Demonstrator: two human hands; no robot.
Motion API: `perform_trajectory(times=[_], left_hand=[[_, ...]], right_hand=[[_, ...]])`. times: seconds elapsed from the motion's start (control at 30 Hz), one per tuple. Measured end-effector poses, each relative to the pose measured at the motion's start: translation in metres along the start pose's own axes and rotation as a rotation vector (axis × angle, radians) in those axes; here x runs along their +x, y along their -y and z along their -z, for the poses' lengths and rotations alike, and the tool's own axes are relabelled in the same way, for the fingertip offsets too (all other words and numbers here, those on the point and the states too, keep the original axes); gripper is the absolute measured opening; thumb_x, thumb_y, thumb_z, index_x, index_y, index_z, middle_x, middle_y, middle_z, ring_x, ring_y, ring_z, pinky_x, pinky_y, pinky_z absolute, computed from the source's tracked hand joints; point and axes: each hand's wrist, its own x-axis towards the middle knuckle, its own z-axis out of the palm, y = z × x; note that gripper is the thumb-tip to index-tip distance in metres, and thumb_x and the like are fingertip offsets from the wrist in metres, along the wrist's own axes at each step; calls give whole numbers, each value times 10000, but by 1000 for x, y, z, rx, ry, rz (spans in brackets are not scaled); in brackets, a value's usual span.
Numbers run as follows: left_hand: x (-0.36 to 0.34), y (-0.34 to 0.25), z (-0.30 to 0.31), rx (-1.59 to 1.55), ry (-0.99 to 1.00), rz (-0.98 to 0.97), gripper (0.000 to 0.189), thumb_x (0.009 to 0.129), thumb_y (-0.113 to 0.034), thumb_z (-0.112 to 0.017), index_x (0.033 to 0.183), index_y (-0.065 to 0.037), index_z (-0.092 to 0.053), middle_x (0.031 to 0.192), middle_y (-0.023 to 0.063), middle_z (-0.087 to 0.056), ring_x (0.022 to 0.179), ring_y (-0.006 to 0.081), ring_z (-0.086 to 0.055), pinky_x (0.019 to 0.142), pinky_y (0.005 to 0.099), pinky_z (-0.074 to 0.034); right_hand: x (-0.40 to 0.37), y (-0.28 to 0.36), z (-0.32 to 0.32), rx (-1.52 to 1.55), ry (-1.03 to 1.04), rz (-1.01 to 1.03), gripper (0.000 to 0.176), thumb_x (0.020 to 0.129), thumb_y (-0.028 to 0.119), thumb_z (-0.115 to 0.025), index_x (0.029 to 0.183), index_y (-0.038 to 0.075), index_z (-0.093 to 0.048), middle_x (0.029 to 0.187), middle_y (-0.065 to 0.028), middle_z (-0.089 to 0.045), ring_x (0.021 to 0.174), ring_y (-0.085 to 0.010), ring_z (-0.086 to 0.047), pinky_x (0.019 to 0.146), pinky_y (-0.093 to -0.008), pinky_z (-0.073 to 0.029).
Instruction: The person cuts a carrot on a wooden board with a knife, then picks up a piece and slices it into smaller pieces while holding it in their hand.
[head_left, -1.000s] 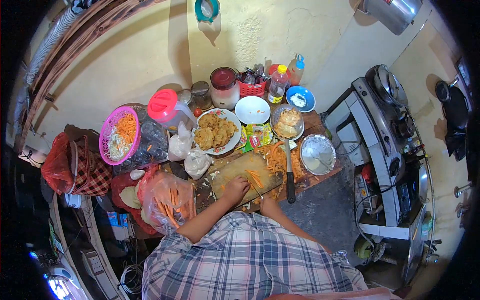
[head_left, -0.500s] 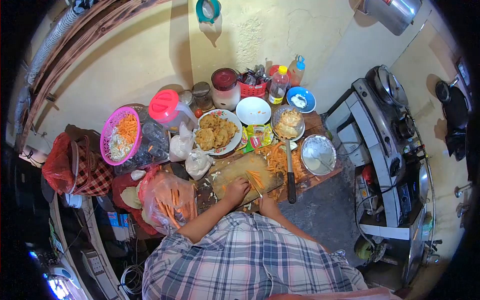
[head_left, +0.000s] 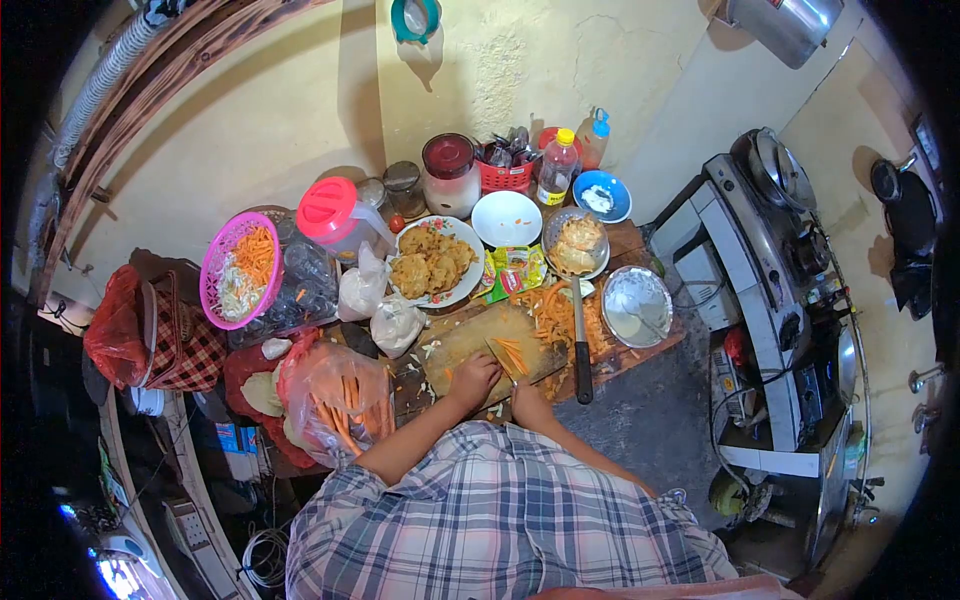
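Note:
My left hand (head_left: 475,377) presses down on carrot pieces on the wooden cutting board (head_left: 470,335). My right hand (head_left: 527,402) grips a small knife (head_left: 503,362) whose blade lies across the carrot strips (head_left: 510,350) just right of my left fingers. A heap of cut carrot sticks (head_left: 558,315) lies at the board's right end. A second, larger knife with a black handle (head_left: 581,350) rests on the board to the right, untouched.
A plate of fritters (head_left: 432,262), a white bowl (head_left: 505,219), a foil-lined bowl (head_left: 575,243) and a metal dish (head_left: 636,306) ring the board. Pink colander (head_left: 240,270), pink-lidded jug (head_left: 335,213), plastic bags (head_left: 335,395) at left; stove (head_left: 775,240) at right.
The small knife blade has shifted slightly left along the carrot strips, closer to my left fingers. Both hands stay in nearly the same place.

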Motion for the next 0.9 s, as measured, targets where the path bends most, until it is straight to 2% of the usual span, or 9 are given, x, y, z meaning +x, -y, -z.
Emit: perform_trajectory(times=[0.33,0.43,0.5,0.9], left_hand=[[-5,5,-5,30,-3,-29,86,743,-133,-649,781,-58,-663,787,63,-617,801,228,-581,657,333,-503],[-6,4,-5,-7,0,-17,98,732,-102,-661,778,-15,-664,806,103,-638,785,267,-590,682,360,-496],[-5,5,-5,40,-14,-47,97,727,-126,-653,781,-47,-661,789,61,-617,811,228,-579,668,328,-500],[-5,3,-5,77,-19,-45,103,712,-138,-655,778,-59,-654,811,49,-620,800,224,-574,663,327,-498]], right_hand=[[-14,-2,13,12,-9,-15,301,888,224,-472,1011,-50,-498,787,-295,-613,753,-458,-610,671,-537,-484],[-20,3,18,12,-15,26,293,883,216,-478,1004,-50,-497,784,-295,-611,747,-463,-607,670,-540,-483],[-20,2,18,26,-30,67,287,881,212,-481,997,-50,-497,781,-297,-609,744,-466,-605,670,-542,-483],[-1,0,-2,21,-4,49,292,904,226,-468,998,-49,-481,790,-312,-605,747,-474,-603,666,-551,-475]])
